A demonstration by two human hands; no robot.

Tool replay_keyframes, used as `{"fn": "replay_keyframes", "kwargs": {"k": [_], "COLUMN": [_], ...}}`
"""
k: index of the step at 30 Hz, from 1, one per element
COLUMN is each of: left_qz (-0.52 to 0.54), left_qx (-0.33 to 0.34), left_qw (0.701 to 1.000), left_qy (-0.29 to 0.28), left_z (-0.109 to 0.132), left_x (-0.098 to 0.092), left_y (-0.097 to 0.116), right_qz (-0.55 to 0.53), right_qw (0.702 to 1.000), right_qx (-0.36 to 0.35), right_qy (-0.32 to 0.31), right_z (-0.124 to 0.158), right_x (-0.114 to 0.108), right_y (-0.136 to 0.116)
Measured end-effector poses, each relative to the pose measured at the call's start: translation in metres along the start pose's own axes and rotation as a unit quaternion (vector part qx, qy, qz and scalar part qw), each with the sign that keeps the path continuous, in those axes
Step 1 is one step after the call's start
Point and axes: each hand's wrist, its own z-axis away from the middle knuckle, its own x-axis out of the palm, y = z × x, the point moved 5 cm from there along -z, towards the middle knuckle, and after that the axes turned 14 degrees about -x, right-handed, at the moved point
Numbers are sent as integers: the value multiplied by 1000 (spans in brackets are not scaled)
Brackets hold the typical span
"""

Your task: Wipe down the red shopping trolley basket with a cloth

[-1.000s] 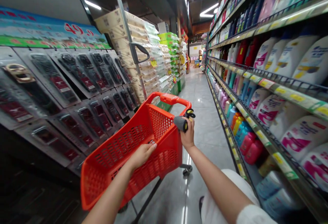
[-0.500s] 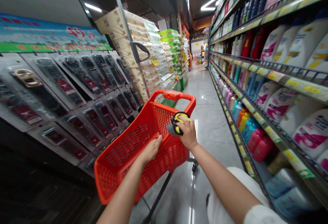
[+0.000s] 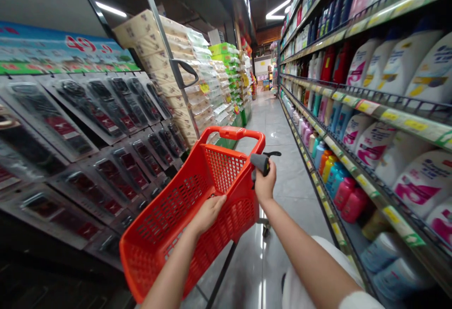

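A red plastic shopping cart (image 3: 162, 205) with a perforated basket stands tilted across the lower middle. My left hand (image 3: 209, 212) lies over its near side rim, closed on it; part of the fingers is hidden behind the hand. Beyond it, my right hand (image 3: 265, 182) is wrapped round a grey and black handheld device (image 3: 260, 162), which looks like a barcode scanner. A dark loop sticks out to its right. The device is beside the cart's upper right corner, close to the red handle (image 3: 233, 133); whether they touch I cannot tell.
Packaged belts (image 3: 102, 106) hang on a rack at the left. Stacked cartons (image 3: 169, 54) line the aisle behind a metal post (image 3: 158, 26). Shelves with shampoo bottles (image 3: 420, 186) run along the right. The tiled floor (image 3: 278, 130) stretches ahead.
My right hand has turned the device, so its grey head points up and its yellow part is mostly hidden. My left hand has come slightly lower along the rim. The view has shifted a little right.
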Motion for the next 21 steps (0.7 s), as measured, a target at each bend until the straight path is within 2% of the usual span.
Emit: {"fn": "replay_keyframes", "kwargs": {"k": [2, 4, 6, 8, 11, 13, 16, 19, 21], "left_qz": [5, 6, 2, -4, -7, -10, -15, -10, -3], "left_qx": [-5, -12, -19, -26, -28, -27, -26, -19, -17], "left_qw": [1000, 1000, 1000, 1000, 1000, 1000, 999, 1000, 1000], "left_qy": [-3, -1, 3, 8, 11, 12, 13, 12, 18], "left_z": [5, 10, 12, 14, 16, 16, 15, 11, 7], "left_x": [0, -1, -2, -5, -11, -16, -18, -16, -14], "left_y": [-2, -4, -6, -7, -8, -10, -12, -12, -10], "right_qz": [0, 8, 17, 27, 57, 70, 53, 27, 25], "right_qw": [1000, 1000, 997, 995, 998, 998, 998, 997, 995], "right_qx": [13, -19, -55, -65, -25, 7, 19, -14, -38], "right_qy": [7, -24, -59, -73, -33, 1, -17, -70, -86], "right_z": [-21, -25, -8, 23, 67, 78, 59, 28, 21], "right_x": [-2, 2, 11, 19, 26, 29, 37, 41, 38], "right_y": [7, 5, 1, 4, 22, 32, 27, 0, -17]}}
